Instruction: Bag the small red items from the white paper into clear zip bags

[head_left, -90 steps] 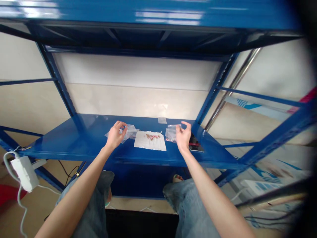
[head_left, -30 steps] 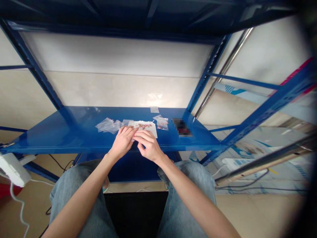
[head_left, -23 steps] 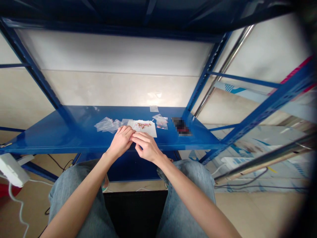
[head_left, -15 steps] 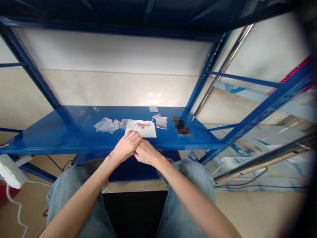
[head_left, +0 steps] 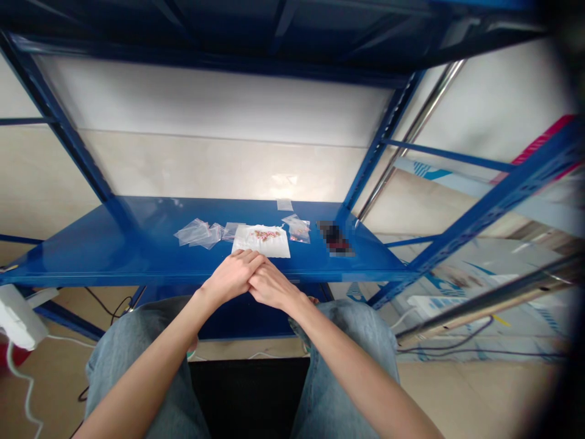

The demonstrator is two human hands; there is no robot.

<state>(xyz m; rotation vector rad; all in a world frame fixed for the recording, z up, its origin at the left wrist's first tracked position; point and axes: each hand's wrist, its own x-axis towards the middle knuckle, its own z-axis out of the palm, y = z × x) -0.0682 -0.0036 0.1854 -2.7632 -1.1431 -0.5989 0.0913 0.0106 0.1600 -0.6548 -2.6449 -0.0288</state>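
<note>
My left hand (head_left: 232, 277) and my right hand (head_left: 273, 286) are pressed together at the front edge of the blue shelf (head_left: 114, 256). The left fingers lie over the right ones, and both hands are closed. Whatever is between them is hidden. Just beyond the hands lies a white sheet (head_left: 262, 244) with small reddish pieces (head_left: 265, 233) on it. Left of the sheet is a heap of clear little bags (head_left: 200, 232). Right of the sheet lies another clear bag (head_left: 298, 228) with reddish bits inside.
A single small clear bag (head_left: 284, 205) lies at the back of the shelf. A dark blurred object (head_left: 335, 238) sits by the right upright (head_left: 371, 168). Another shelf is overhead. A white adapter with a cord (head_left: 16, 317) hangs at the lower left.
Three seconds ago my hands were apart, each at a bag. They then came together at the sheet's near edge, drew back toward me and closed on each other.
</note>
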